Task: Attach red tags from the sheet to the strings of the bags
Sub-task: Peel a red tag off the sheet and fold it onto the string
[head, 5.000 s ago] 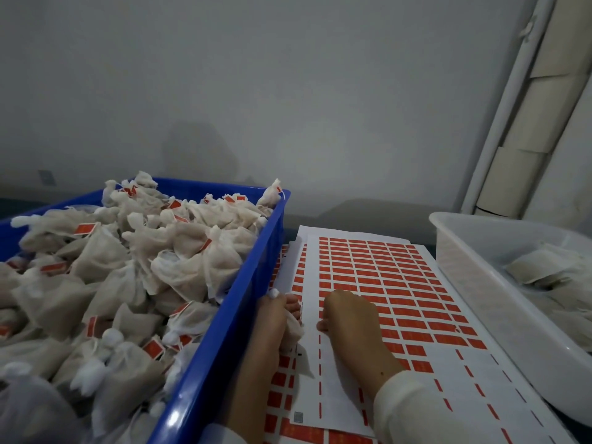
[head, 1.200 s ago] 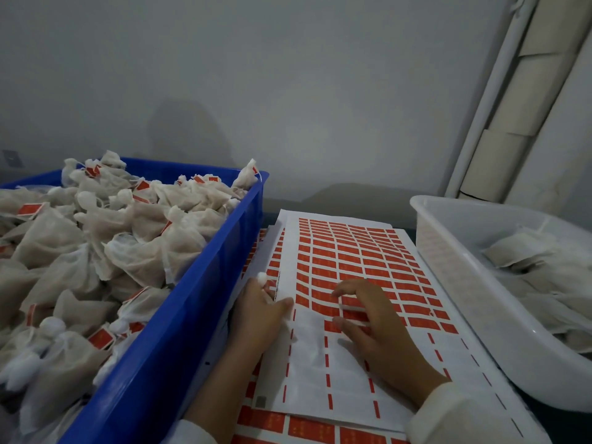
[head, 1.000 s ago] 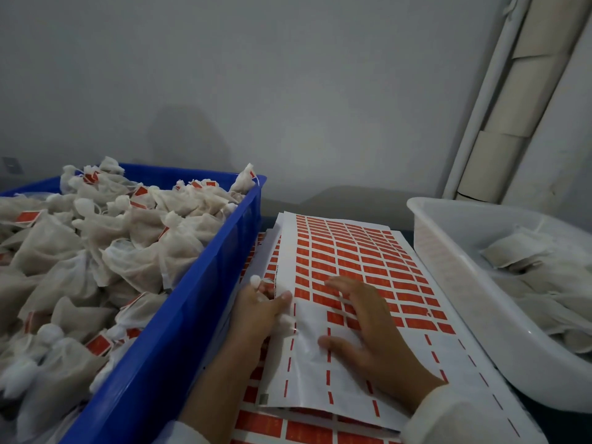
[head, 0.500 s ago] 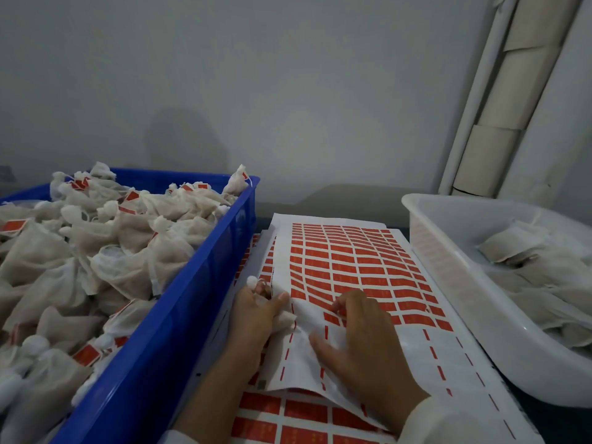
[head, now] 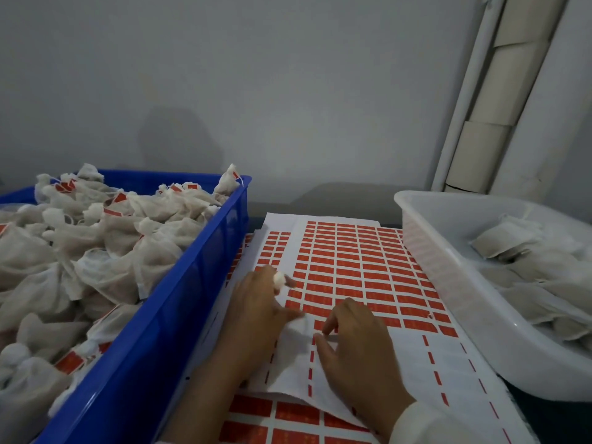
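Observation:
A sheet of red tags (head: 352, 267) lies flat between two bins, its near part stripped to white backing. My left hand (head: 259, 306) rests on the sheet's left edge and holds a small white mesh bag (head: 296, 330); the bag's knotted top (head: 279, 278) sticks out between the fingers. My right hand (head: 355, 347) lies on the sheet just right of it, thumb and forefinger pinching a red tag (head: 320, 325) at the edge of the remaining rows. The bag's string is not visible.
A blue crate (head: 179, 315) heaped with tagged mesh bags stands at the left. At the right a white plastic basin (head: 448, 283) holds flat bags. More tag sheets (head: 288, 418) lie underneath. A grey wall is behind, with cardboard tubes (head: 499, 91) at the far right.
My left hand has slid forward onto the sheet with the bag. The sheet, lifted and creased half a second ago, lies flatter. My right thumb and forefinger have closed at a tag.

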Available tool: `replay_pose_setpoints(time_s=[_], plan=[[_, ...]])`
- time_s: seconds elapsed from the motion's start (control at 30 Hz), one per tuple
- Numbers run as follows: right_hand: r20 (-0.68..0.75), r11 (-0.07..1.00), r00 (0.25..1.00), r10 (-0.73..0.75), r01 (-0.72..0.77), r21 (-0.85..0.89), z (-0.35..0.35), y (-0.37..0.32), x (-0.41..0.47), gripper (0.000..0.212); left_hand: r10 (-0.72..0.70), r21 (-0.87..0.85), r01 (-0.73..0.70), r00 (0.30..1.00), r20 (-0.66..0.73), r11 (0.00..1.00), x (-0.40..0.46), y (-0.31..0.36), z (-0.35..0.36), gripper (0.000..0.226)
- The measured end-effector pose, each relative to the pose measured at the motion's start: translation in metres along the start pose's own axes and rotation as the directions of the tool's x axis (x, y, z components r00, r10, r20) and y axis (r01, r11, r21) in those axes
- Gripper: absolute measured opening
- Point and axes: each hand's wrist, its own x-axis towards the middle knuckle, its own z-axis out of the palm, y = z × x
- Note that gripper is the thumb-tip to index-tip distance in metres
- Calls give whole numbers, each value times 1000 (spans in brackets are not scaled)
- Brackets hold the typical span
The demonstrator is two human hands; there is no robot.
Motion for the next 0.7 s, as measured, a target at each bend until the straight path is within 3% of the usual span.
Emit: replay_pose_setpoints(time_s=[0.07, 0.1, 0.23, 0.37, 0.63, 0.7], plan=[[15, 1000, 1000, 15, -15, 14, -1, 0, 1, 29, -62, 168, 49, 995, 76, 985, 2, -4, 6, 66], [21, 1000, 1000, 22, -23, 21, -2, -1, 1, 32, -98, 160, 85, 992, 80, 983, 2, -6, 8, 70], [19, 996, 998, 59, -61, 69, -5, -4, -1, 41, -218, -86, 221, 975, 34, 972, 3, -12, 10, 61], [40, 987, 994, 98, -102, 121, -7, -5, 0, 43, -356, -170, 357, 934, 39, 919, 14, -13, 8, 59], [45, 979, 994, 99, -105, 177, -8, -6, 1, 45, -323, -141, 342, 936, 142, 929, 17, -4, 7, 86], [27, 971, 996, 90, -93, 219, -9, -7, 1, 42, -324, -227, 358, 930, 177, 905, 16, 0, 6, 74]])
